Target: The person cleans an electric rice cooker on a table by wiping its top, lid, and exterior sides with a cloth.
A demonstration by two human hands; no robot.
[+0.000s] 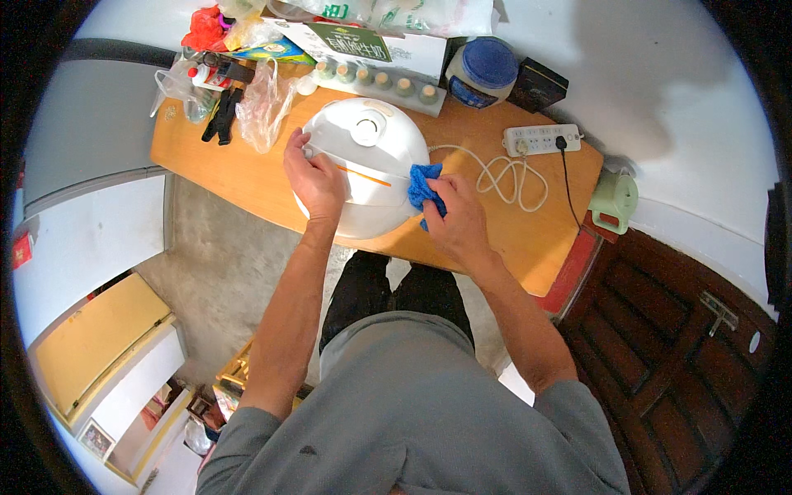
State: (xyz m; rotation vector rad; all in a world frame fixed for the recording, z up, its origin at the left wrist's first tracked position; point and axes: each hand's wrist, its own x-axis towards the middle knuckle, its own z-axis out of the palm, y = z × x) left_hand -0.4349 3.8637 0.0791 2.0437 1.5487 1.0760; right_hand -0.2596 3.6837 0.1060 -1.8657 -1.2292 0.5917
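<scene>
A white rice cooker point(371, 216) with a round steam vent on its lid stands near the front edge of the wooden table. My left hand point(315, 179) grips the cooker's left side, its thumb over the top and its fingers along the rim. A crumpled blue cloth point(426, 185) is held in my right hand point(456, 213), pressed against the cooker's right side. An orange strip point(365, 176) runs across the cooker's front between my hands. Behind its right side, the white power cord point(495, 167) lies in loops.
At the right stand a power strip point(541, 140) with plugs and a green pitcher point(614, 201). Along the back are a row of small bottles point(383, 80), a blue-lidded jar point(481, 74) and a dark box point(538, 85). Plastic bags point(263, 111) and black straps point(223, 117) lie at left.
</scene>
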